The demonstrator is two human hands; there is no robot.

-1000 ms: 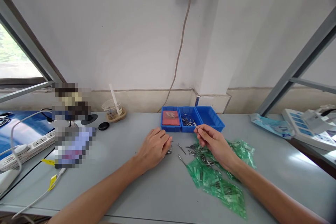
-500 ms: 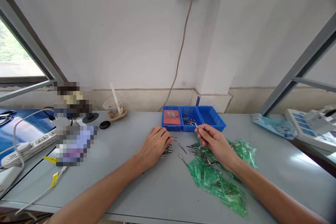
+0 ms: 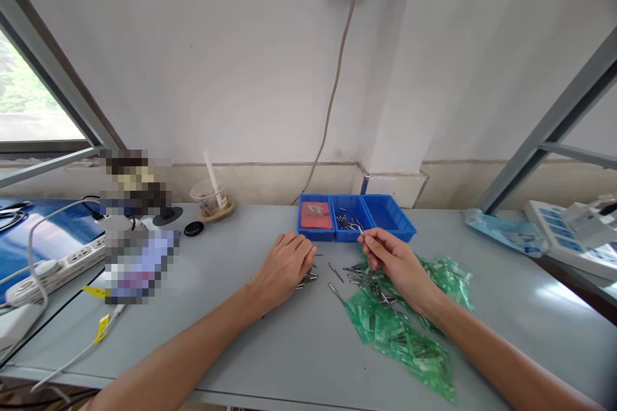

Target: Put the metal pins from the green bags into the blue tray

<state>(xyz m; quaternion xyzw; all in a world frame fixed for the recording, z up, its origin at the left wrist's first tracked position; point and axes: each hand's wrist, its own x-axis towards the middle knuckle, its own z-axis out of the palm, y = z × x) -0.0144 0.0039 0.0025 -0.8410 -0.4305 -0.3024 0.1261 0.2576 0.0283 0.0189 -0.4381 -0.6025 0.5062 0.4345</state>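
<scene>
The right hand [image 3: 388,258] is pinching a thin metal pin [image 3: 360,228] between the thumb and the forefinger, and the pin's tip is pointing up, in front of the middle blue tray [image 3: 344,237]. The left hand [image 3: 288,263] is resting palm down, low over the table [image 3: 289,359], with its fingers bending; its underside is hidden, so I cannot tell whether it is grasping something. Some loose pins [image 3: 308,278] are showing at its thumb side, and two single pins [image 3: 336,271] are lying between both hands. Under and beside the right hand, a pile of pins [image 3: 384,297] is lying against green plastic bags [image 3: 417,356]. More pins [image 3: 346,221] are lying inside the middle tray. To its left, another blue tray [image 3: 315,235] is holding a red packet [image 3: 315,215]; to its right, a third blue tray [image 3: 389,213] is standing.
</scene>
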